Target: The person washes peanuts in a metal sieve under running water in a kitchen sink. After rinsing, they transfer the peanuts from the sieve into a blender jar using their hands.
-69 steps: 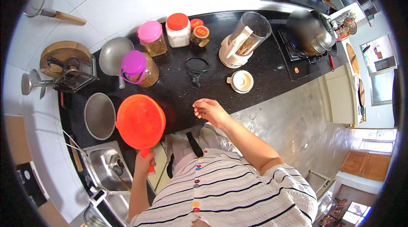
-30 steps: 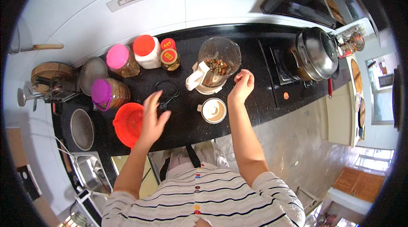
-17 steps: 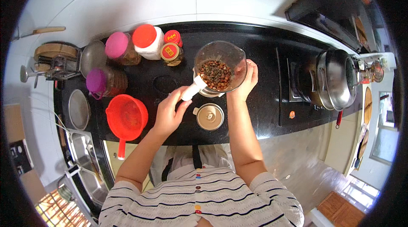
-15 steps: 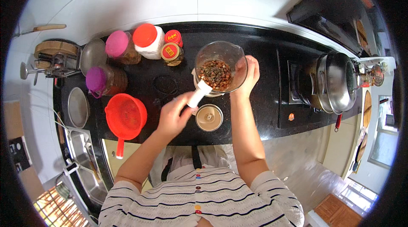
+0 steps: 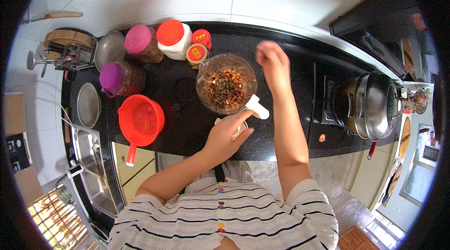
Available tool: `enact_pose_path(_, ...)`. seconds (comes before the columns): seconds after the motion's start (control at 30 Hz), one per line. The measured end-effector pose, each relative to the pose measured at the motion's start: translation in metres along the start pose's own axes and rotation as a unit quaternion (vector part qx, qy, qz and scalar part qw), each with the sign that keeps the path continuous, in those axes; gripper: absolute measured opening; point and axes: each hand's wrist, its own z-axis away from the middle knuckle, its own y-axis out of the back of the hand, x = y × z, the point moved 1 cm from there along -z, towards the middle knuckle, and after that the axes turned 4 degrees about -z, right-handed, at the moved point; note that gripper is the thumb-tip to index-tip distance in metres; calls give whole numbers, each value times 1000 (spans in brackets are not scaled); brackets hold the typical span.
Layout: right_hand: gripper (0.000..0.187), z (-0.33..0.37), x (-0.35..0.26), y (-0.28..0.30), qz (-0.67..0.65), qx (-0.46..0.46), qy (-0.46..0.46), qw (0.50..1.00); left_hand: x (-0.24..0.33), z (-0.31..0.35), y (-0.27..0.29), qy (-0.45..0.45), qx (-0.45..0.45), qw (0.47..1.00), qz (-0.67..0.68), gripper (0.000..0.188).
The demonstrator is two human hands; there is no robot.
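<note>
A clear jug [image 5: 227, 103] with a white handle [image 5: 258, 108] holds chopped brown nuts [image 5: 226, 85] with small dark bits on top. The handle points toward the lower right. My left hand [image 5: 226, 136] is open, its index finger reaching to the handle and its thumb spread apart below. Under that hand a round beige and white piece [image 5: 240, 128] shows only in part. My right hand [image 5: 274, 65] is off the jug, raised to its right above the counter. Its fingers look curled but are blurred by motion, and whether they hold anything is hidden.
Left of the jug lie a thin dark ring [image 5: 186, 89] and a red strainer [image 5: 140, 119]. Behind stand several lidded jars [image 5: 174, 39]. A sink [image 5: 93, 168] is at the left, and stacked metal pans [image 5: 375, 104] stand on the stove at the right.
The jug has turned, so its handle swung from lower left to lower right, and it sits further left in view. My right hand has let go of the jug. My left hand has moved right.
</note>
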Motion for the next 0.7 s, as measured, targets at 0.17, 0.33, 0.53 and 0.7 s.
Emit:
enact_pose_path(0.17, 6, 105, 10, 23, -144, 230, 120, 955, -84, 32, 42, -56, 158, 983, 77, 50)
enact_pose_path(0.33, 5, 97, 30, 0, -159, 273, 126, 940, -113, -57, 57, -32, 94, 955, 280, 65)
enact_pose_path(0.53, 15, 69, 24, 21, -84, 200, 149, 965, -96, -64, 35, -3, 63, 923, 379, 63)
enact_pose_path(0.7, 12, 33, 15, 39, -111, 167, 129, 971, -96, -62, 18, -4, 116, 925, 362, 66)
